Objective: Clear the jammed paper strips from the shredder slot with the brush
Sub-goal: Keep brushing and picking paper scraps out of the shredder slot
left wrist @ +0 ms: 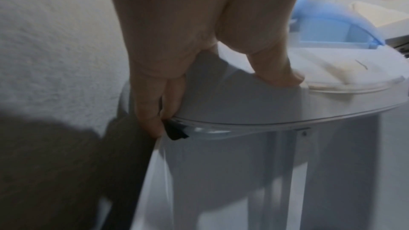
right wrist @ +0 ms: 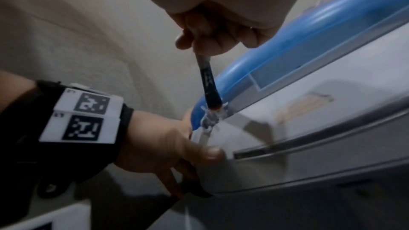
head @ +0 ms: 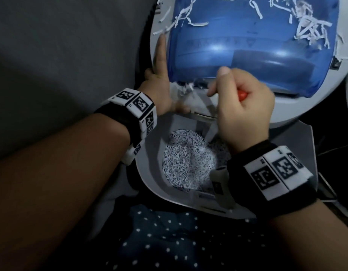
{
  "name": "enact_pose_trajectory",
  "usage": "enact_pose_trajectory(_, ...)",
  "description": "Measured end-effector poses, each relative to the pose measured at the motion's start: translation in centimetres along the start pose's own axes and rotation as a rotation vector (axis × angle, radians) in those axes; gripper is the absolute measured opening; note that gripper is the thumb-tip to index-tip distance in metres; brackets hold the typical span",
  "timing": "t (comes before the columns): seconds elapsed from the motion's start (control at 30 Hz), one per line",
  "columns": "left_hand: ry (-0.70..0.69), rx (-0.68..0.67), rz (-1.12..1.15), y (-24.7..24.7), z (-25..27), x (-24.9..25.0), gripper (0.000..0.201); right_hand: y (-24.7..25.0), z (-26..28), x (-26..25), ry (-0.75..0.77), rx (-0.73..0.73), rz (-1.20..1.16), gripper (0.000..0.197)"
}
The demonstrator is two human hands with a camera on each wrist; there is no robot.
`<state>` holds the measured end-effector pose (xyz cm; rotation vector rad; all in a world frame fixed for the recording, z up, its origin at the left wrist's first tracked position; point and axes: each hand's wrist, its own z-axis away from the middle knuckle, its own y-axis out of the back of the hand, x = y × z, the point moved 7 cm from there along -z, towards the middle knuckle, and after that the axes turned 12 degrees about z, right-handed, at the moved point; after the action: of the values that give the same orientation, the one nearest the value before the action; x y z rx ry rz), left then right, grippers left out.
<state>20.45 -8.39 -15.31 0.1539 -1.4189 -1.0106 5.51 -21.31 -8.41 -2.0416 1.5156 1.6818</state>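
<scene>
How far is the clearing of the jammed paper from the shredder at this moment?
Done: loose white paper strips lie on the blue translucent shredder cover. In hand: right hand works the dark-bristled brush into a clump of jammed strips; left hand steadies the grey shredder body. Left: removing that clump.

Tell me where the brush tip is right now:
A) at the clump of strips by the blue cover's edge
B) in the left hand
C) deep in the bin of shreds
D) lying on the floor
A: the right hand grips the brush, and its tip sits in the strips at the end of the blue cover.
</scene>
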Motion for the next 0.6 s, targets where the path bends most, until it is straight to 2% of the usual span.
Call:
enact_pose_trajectory(0.07,0.014,0.006,0.018,0.0,0.0,-0.1,0.163,-1.8,0.1,-0.5,0.018,-0.080,-0.005,0.042)
enact_pose_trajectory(0.17,0.002,0.008,0.029,0.0,0.1,0.1,0.161,-2.8,0.2,0.5,-0.004,-0.203,0.239,0.047)
enact_pose_trajectory(0.27,-0.011,0.009,0.026,0.1,0.2,0.2,0.162,-0.1,-0.4,1.5,-0.076,-0.107,0.370,0.049)
enact_pose_trajectory(0.37,0.002,0.015,0.031,0.1,0.4,0.2,0.163,1.7,-0.8,0.0,-0.028,0.061,0.181,0.047)
enact_pose_trajectory(0.43,0.000,0.016,0.029,0.1,0.4,0.2,0.161,-0.3,-0.4,-1.2,0.033,-0.025,0.116,0.046)
enact_pose_trajectory(0.53,-0.014,0.018,0.030,-0.1,0.5,0.3,0.155,-3.6,0.2,-0.4,-0.009,-0.290,0.311,0.049)
enact_pose_trajectory(0.6,-0.012,0.027,0.028,-0.1,0.7,0.4,0.158,-2.0,-0.4,0.9,-0.077,-0.278,0.452,0.049)
